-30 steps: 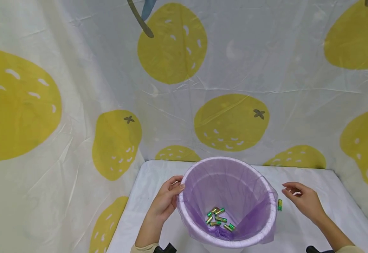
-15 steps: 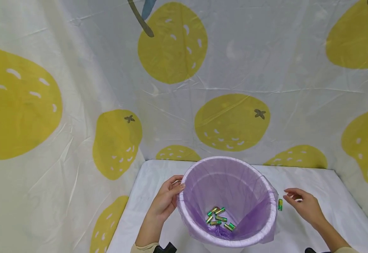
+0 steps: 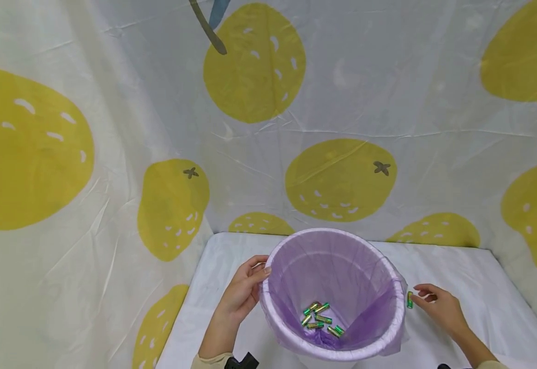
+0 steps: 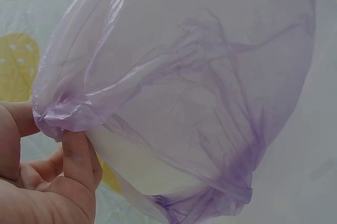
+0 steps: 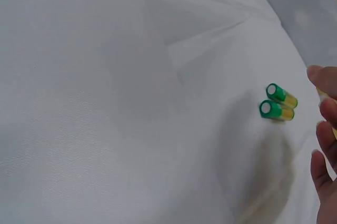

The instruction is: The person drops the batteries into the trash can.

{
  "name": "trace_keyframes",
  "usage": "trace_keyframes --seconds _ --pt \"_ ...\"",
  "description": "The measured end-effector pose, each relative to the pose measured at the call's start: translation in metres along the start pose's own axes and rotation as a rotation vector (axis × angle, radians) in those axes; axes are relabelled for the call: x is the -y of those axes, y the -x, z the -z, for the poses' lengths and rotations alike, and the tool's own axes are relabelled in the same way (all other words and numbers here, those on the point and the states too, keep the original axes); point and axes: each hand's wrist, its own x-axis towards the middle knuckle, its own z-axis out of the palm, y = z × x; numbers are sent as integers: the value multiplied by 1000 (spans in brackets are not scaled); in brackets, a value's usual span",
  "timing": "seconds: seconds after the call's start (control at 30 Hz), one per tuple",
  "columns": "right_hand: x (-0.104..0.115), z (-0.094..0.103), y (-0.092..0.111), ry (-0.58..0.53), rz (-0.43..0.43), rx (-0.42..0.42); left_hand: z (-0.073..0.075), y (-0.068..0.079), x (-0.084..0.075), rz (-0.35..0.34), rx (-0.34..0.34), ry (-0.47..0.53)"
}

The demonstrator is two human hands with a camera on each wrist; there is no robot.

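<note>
My left hand [image 3: 240, 292] grips the rim of a round bin [image 3: 399, 307] lined with a thin purple bag [image 3: 333, 261]. In the left wrist view its fingers and thumb pinch the bunched edge of the bag [image 4: 73, 116] over the rim. Several small green-and-gold batteries [image 3: 322, 319] lie at the bottom of the bin. Just right of the bin, a battery [image 3: 409, 300] lies by the fingertips of my right hand [image 3: 441, 307]. The right wrist view shows two batteries [image 5: 276, 110] side by side on the white surface, apart from the loosely bent fingers.
The bin stands on a white-covered table [image 3: 462, 271]. A curtain [image 3: 416, 92] printed with yellow fruit hangs behind the table and along its left side, with another stretch at the right.
My right hand has come down and slightly left, so its fingertips are now beside the battery. The left hand keeps its hold on the bin's rim.
</note>
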Motion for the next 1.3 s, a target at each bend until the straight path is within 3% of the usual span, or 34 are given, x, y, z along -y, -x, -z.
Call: trace_keyframes --seconds 0.23,0.57,0.73,1.0,1.3 --pt "-14 -19 -2 42 -97 63 1 0 1 3 -11 -6" --pt "-29 -24 -2 89 -233 14 0 -2 2 6 -3 -16" --pt "-37 -18 -3 115 -154 25 0 -1 2 6 -15 -18" --pt "-42 -9 -5 103 -162 123 -1 -1 -1 -1 -6 -13" --pt "-44 11 -2 77 -46 149 0 -2 0 -3 -5 -7"
